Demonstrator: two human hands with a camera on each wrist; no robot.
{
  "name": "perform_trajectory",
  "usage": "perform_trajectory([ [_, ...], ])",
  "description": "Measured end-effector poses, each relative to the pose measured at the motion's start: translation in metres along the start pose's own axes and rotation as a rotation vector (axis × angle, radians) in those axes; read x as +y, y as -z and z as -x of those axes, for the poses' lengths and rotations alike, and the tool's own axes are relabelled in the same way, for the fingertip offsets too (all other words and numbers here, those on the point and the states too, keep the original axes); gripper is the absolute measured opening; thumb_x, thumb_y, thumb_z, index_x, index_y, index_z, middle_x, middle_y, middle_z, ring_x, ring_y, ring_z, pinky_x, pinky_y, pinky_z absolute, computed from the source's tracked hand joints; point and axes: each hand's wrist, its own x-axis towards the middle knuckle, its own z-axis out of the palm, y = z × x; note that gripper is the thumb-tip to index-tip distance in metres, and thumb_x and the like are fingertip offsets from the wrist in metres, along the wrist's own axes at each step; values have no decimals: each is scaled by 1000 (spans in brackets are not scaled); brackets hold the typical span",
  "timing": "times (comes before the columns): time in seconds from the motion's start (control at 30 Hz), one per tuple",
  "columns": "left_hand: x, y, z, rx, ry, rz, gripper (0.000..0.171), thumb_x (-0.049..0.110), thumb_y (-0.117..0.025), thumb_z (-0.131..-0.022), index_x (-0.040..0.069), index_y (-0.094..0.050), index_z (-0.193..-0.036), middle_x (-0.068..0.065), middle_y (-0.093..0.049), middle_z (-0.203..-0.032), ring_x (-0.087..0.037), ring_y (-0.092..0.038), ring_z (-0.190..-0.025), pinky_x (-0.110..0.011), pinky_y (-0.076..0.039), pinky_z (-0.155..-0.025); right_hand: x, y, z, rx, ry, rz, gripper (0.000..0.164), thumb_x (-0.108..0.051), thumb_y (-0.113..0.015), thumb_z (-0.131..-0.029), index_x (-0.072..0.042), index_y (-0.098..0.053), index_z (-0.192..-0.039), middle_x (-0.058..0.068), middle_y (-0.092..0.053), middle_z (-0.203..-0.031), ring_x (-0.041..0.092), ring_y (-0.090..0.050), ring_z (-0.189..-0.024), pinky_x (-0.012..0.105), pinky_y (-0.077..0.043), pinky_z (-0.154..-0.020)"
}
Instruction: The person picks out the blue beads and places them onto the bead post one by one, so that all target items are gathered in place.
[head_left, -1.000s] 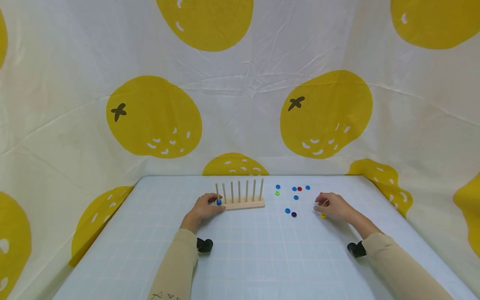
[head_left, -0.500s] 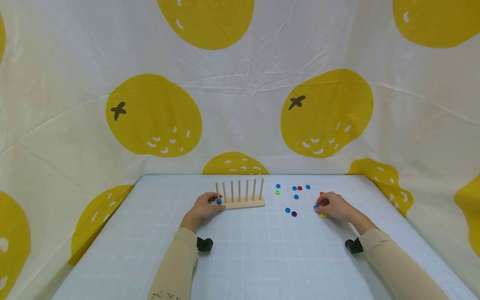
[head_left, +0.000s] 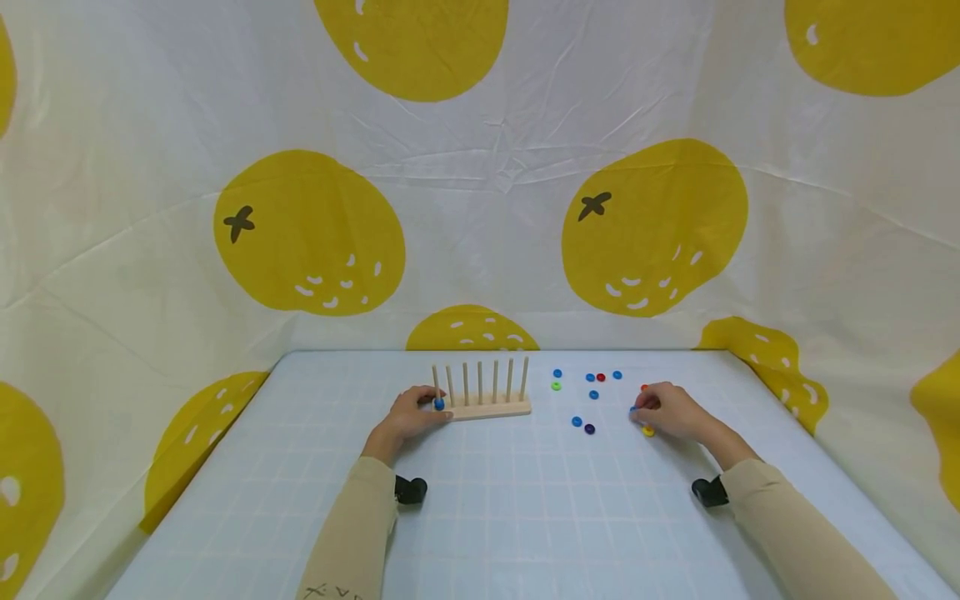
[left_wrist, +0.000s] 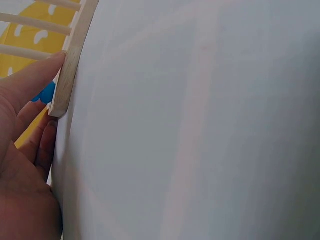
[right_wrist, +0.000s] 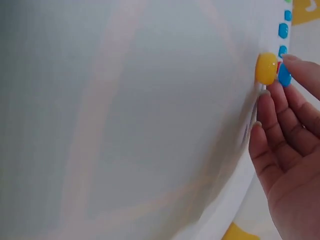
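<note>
A wooden peg rack [head_left: 491, 409] with several upright pegs stands near the back of the table. My left hand [head_left: 408, 414] grips its left end, thumb along the front of the base and fingers behind. Blue beads [head_left: 439, 404] sit low on the leftmost peg, partly behind the thumb in the left wrist view. Off to the right, my right hand [head_left: 671, 410] pinches a blue ring bead [right_wrist: 285, 75] between thumb and fingertips, low over the table. A yellow bead [head_left: 648, 431] lies just in front of those fingers, and an orange-red bead [head_left: 644, 387] just behind them.
Between rack and right hand lie scattered ring beads: several blue ones [head_left: 594, 394], a red one [head_left: 601, 377], a green one [head_left: 557, 386] and a dark purple one [head_left: 589, 429]. A patterned curtain [head_left: 480, 250] rises behind the table.
My right hand's thumb and fingers have come together on a blue ring bead, where they were apart a second ago. The left hand and the rack stay in place.
</note>
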Motion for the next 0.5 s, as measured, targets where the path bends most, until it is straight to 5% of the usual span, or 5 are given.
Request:
perform_trajectory([
  [0.5,0,0,0,-1,5,4,43,24,-83,-87,13,-69,-127,-14,-60,-136,-35,-46,-132,-57,-33,-116,-17,-1,-2,81,73,-10,17,-18,-72,-97,-4,-68,-106,4,-65,-92,22,-55,-86,33,-52,-79],
])
